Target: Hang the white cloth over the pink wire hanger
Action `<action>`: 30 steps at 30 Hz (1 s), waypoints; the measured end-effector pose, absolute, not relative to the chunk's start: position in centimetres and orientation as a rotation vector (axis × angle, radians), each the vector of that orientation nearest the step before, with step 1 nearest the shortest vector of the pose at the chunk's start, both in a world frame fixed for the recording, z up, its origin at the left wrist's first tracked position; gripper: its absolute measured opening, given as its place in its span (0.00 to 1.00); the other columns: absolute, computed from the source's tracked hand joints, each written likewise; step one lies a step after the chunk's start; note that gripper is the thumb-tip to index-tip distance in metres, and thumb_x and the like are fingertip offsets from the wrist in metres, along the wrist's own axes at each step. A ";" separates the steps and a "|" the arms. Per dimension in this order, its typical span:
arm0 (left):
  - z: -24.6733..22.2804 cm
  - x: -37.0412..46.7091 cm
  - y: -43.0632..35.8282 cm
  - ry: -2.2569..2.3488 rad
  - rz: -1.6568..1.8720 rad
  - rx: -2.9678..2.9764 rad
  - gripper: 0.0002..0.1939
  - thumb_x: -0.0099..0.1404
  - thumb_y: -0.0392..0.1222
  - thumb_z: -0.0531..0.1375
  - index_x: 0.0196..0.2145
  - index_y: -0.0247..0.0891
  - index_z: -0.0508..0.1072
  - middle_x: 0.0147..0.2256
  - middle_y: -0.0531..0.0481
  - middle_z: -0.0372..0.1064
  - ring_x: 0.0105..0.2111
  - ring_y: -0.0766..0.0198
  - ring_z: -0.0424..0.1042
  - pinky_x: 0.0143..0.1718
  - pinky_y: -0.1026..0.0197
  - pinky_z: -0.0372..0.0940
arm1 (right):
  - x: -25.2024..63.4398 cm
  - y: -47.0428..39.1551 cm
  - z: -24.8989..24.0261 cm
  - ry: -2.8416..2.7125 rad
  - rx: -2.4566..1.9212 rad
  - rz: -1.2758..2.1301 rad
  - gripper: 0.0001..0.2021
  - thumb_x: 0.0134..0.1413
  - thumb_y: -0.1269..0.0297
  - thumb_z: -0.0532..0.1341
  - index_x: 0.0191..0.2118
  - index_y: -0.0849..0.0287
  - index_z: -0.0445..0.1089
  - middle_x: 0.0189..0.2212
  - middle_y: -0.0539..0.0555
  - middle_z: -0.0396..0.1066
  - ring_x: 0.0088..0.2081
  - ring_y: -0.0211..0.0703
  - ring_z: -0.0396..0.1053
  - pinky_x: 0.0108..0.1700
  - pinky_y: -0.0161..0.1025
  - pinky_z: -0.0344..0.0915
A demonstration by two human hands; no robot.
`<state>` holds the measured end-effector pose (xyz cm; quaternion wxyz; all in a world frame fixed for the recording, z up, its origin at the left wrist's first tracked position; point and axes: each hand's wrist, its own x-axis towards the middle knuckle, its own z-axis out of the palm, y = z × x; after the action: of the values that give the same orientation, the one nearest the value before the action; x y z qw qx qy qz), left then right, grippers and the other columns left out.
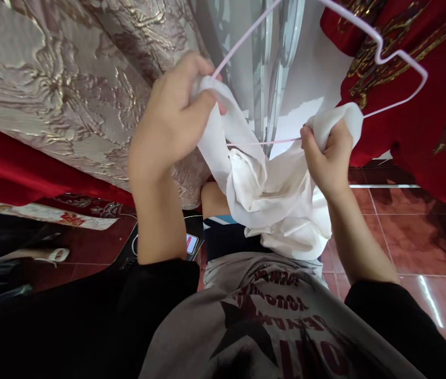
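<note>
A white garment (pixel 282 195) hangs bunched between my two hands, low in front of my lap. My left hand (pixel 175 110) is closed on its upper left edge, right beside the slanting arm of a pink wire hanger (pixel 416 66). On the other side my right hand (pixel 329 152) pinches the garment's upper right edge, its fingers partly covered by the cloth. The hanger's bottom bar runs across behind the garment's opening, and its right corner sticks out past the cloth. The top of the hanger is out of frame.
Shiny beige embossed fabric (pixel 69 89) hangs at the left, red gold-trimmed garments (pixel 412 121) at the right. Pale hangers (pixel 280 58) are against the wall ahead. A phone (pixel 191 243) lies on a black surface by my left forearm. Another person's foot (pixel 57 256) shows at the far left.
</note>
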<state>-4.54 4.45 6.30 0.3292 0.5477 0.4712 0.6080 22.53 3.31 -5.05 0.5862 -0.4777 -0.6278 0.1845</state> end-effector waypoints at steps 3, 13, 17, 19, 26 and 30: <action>8.9 -5.1 5.3 1.474 0.972 1.713 0.16 0.66 0.16 0.58 0.27 0.28 0.79 0.23 0.53 0.65 0.39 0.59 0.76 0.59 0.39 0.71 | 23.0 2.9 -3.9 -1.478 -1.067 0.566 0.16 0.61 0.46 0.66 0.41 0.54 0.70 0.36 0.52 0.73 0.40 0.42 0.71 0.52 0.51 0.73; 11.3 -4.4 5.1 1.901 0.410 2.100 0.22 0.73 0.38 0.46 0.34 0.21 0.75 0.38 0.45 0.67 0.65 0.27 0.64 0.58 0.09 0.42 | 30.2 4.4 -3.3 -1.078 -0.953 0.651 0.10 0.49 0.60 0.66 0.37 0.60 0.72 0.37 0.61 0.79 0.17 0.30 0.54 0.21 0.39 0.46; 9.7 -7.6 7.0 1.715 0.771 2.053 0.15 0.70 0.34 0.54 0.29 0.27 0.75 0.36 0.46 0.64 0.73 0.20 0.40 0.62 0.15 0.14 | 35.0 6.5 -1.4 -1.055 -1.201 0.638 0.04 0.50 0.71 0.64 0.28 0.58 0.69 0.27 0.55 0.75 0.16 0.31 0.55 0.20 0.38 0.45; 8.9 -9.4 7.9 1.630 0.756 2.109 0.15 0.72 0.37 0.57 0.30 0.28 0.77 0.37 0.47 0.66 0.72 0.22 0.42 0.64 0.19 0.11 | 35.2 6.4 1.1 -1.106 -1.295 0.651 0.07 0.48 0.77 0.61 0.26 0.58 0.68 0.23 0.52 0.72 0.16 0.31 0.53 0.20 0.37 0.44; 8.6 -9.0 7.6 1.683 0.728 2.130 0.16 0.72 0.37 0.60 0.25 0.32 0.72 0.32 0.49 0.62 0.70 0.28 0.50 0.65 0.18 0.14 | 28.9 3.9 10.4 -1.807 -1.858 0.084 0.15 0.50 0.87 0.53 0.30 0.59 0.67 0.24 0.46 0.56 0.30 0.27 0.52 0.41 0.43 0.55; 9.8 -6.2 5.6 1.892 0.619 2.100 0.13 0.69 0.33 0.59 0.26 0.33 0.70 0.30 0.50 0.58 0.65 0.26 0.60 0.65 0.12 0.27 | 25.9 2.8 11.2 -2.017 -1.908 0.063 0.14 0.50 0.87 0.56 0.29 0.59 0.57 0.26 0.47 0.53 0.31 0.29 0.48 0.49 0.48 0.61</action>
<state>-6.17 5.58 9.85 0.1238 0.7201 0.6488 0.2124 25.92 2.83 11.24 0.1813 -0.6756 -0.7143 0.0224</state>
